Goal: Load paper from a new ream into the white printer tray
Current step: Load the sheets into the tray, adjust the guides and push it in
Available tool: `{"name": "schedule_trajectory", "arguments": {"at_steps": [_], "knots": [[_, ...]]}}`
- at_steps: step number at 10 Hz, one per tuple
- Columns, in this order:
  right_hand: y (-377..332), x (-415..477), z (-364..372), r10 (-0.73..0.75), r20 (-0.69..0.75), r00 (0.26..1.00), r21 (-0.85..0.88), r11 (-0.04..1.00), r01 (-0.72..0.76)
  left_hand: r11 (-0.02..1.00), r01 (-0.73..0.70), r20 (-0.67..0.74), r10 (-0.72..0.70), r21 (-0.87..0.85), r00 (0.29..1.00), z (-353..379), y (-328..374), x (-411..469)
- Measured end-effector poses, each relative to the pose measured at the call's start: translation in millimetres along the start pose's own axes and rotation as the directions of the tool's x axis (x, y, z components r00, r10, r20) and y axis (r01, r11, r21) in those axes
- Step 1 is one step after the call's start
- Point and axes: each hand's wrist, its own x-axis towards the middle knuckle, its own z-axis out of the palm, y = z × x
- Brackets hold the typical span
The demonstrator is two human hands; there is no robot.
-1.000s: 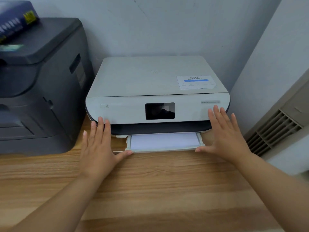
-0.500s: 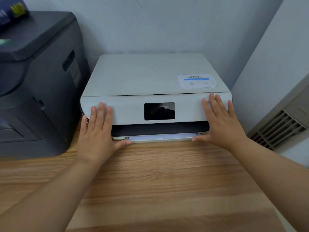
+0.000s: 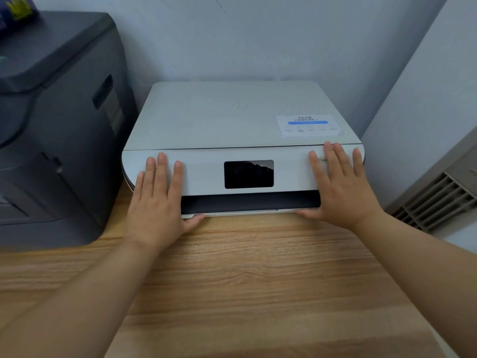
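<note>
The white printer [image 3: 232, 117] stands on the wooden surface [image 3: 245, 275] against the wall, just beside a bigger dark printer [image 3: 59, 125]. Its tray [image 3: 245, 212] sits in the slot under the dark opening, with only a thin pale front edge showing, nearly flush with the body. The paper is hidden inside (no sheet shows, and no ream is in sight), so I judge the loading done and closing the tray to be the step in hand.

Both hands are spread flat, fingers straight. The left hand [image 3: 157, 202] lays its fingers on the front panel left of the black screen [image 3: 248, 174], thumb low against the tray's left corner. The right hand [image 3: 338, 187] mirrors it at the right end, thumb touching the right corner. The hold looks deliberate: thumbs at both corners press the tray in evenly so it does not skew, while fingers on the panel steady the printer against sliding back. The tray lies just below both palms, between the thumbs.
</note>
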Motion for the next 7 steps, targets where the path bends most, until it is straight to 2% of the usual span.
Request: {"name": "schedule_trajectory", "arguments": {"at_steps": [4, 5, 6, 7], "knots": [[-3.3, 0.1, 1.1, 0.003, -0.019, 1.0, -0.044, 0.999, -0.004, 1.0, 0.014, 0.013, -0.014, 0.0, 1.0, -5.5, 4.4, -0.9], [-5.5, -1.1, -7.3, 0.043, 0.059, 0.997, -0.034, 0.999, -0.041, 1.0, 0.016, 0.028, -0.017, 0.007, 0.999, -14.1, 6.6, -2.6], [-11.1, -0.1, -21.8, 0.073, 0.13, 0.989, 0.016, 0.997, -0.076, 0.999, 0.036, 0.084, -0.035, -0.014, 0.996, -26.4, 10.9, -4.4], [-11.3, -1.1, -56.2, 0.099, 0.215, 0.972, 0.227, 0.963, -0.148, 0.981, 0.122, 0.192, -0.092, -0.148, 0.977, -51.8, 15.3, -5.6]]}}
